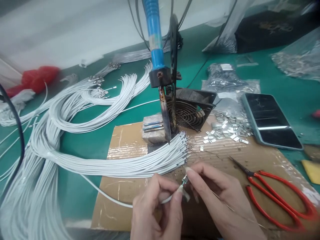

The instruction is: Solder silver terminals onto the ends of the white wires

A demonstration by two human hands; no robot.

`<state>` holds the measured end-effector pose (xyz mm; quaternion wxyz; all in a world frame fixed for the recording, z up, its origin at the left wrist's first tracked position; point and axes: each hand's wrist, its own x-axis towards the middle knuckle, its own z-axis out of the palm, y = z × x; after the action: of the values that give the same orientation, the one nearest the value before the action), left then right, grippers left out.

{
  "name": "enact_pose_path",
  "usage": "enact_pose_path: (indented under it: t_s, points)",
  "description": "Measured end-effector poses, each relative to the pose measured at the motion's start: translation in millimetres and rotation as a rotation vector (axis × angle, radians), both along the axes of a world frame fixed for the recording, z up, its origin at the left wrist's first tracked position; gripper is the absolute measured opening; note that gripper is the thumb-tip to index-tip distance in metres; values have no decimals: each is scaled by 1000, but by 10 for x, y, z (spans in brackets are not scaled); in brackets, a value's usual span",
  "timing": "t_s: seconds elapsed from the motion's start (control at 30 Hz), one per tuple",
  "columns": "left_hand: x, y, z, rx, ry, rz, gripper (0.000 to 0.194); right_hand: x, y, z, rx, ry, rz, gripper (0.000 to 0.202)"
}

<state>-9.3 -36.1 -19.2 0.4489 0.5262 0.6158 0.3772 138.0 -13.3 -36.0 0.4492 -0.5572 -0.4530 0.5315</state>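
Between finger and thumb, my left hand [157, 210] pinches a white cable [113, 200] close to its end. My right hand [217, 193] grips a small metal connector [185, 180] at that same cable end, with the fingertips of both hands almost touching. A thin wire, perhaps solder, runs under my right hand. Just beyond my hands lies a thick bundle of white cables [120, 166], its dark-tipped ends fanned out. Above those ends hangs a soldering iron [157, 50] with a blue handle, its tip pointing down beside a pale block [153, 128].
Red-handled scissors [275, 196] lie on the cardboard [125, 136] at right. Behind them are loose metal connectors [227, 128] and a phone [272, 120]. A black fan [190, 108] stands behind the iron. More white cables [45, 186] fill the left side.
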Motion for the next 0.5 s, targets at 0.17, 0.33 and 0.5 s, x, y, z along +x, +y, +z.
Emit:
enact_pose_path:
  t_s: [0.17, 0.33, 0.5]
  points:
    - [8, -27, 33, 7, -31, 33, 22, -5, -51, -1, 48, 36, 0, 42]
    - [4, -50, 24, 12, -34, 60, 24, -7, -79, -12, 68, 55, -4, 41]
    - [-8, -63, 8, -45, -49, 60, 27, -21, -86, -1, 52, 73, -15, 41]
